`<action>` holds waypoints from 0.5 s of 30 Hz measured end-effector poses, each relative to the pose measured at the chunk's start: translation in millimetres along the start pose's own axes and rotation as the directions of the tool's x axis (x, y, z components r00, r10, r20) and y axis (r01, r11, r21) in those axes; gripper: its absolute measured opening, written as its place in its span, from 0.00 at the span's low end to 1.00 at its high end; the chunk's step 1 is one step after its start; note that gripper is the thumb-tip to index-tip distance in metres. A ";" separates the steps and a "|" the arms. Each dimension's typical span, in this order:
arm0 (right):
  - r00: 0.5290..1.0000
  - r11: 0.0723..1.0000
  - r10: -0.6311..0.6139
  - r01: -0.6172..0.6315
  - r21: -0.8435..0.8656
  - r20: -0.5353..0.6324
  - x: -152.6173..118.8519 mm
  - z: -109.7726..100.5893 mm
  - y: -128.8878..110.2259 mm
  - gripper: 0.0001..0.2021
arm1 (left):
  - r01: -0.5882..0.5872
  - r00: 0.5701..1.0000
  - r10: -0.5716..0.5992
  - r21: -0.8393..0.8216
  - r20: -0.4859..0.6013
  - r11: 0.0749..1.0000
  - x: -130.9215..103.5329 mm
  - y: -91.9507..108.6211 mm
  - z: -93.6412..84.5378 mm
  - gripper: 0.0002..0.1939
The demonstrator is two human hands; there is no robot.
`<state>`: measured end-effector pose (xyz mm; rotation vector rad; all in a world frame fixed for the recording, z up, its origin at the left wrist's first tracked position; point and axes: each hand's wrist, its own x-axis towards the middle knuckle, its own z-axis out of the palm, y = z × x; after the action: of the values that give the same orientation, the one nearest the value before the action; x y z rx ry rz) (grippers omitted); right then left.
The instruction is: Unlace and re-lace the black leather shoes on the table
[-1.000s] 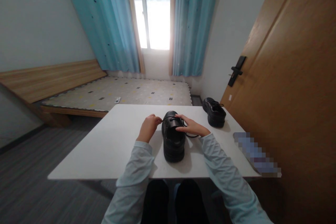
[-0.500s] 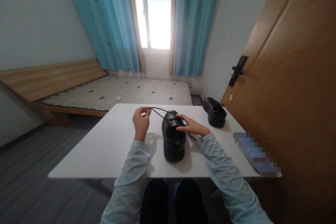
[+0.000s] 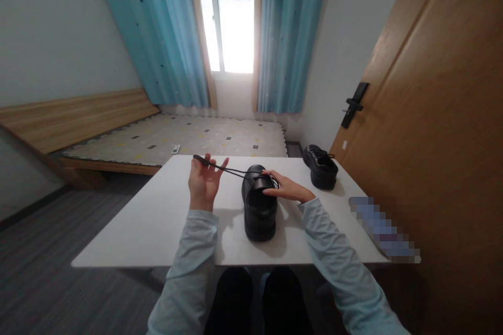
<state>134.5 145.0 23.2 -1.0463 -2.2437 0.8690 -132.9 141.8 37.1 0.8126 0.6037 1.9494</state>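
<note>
The left hand (image 3: 203,184), its outer fingers spread, had thumb and forefinger closed on the black lace (image 3: 234,171), which ran nearly straight to the shoe (image 3: 260,222). The right hand (image 3: 288,188) lay with thumb and fingers apart on the shoe's upper front; whether it gripped or merely pressed, I could not tell. The likeliest trouble, I judged, was a sideways pull on the lace dragging or tipping the shoe if the right hand bore too lightly; a loose pinch could also have let the thin strands slip, and the small loop beside the right fingers might have snagged. The shoe stood upright on the white bench (image 3: 153,225), toe pointing away, near the front edge: black all over, slightly shiny, with a thick heel and a dark, wide opening. Its lookalike, another black shoe (image 3: 323,175), sat well apart, toward the far right corner.
</note>
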 end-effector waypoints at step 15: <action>1.000 1.000 0.024 -0.024 0.001 0.005 -0.4 0.0 -3.1 0.33 | -0.284 0.932 0.339 0.320 -0.130 0.904 7.8 15.5 -15.2 0.08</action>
<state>133.2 143.0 25.4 -1.0737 -2.2384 0.8839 -155.7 140.1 39.9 0.9692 0.9420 2.2792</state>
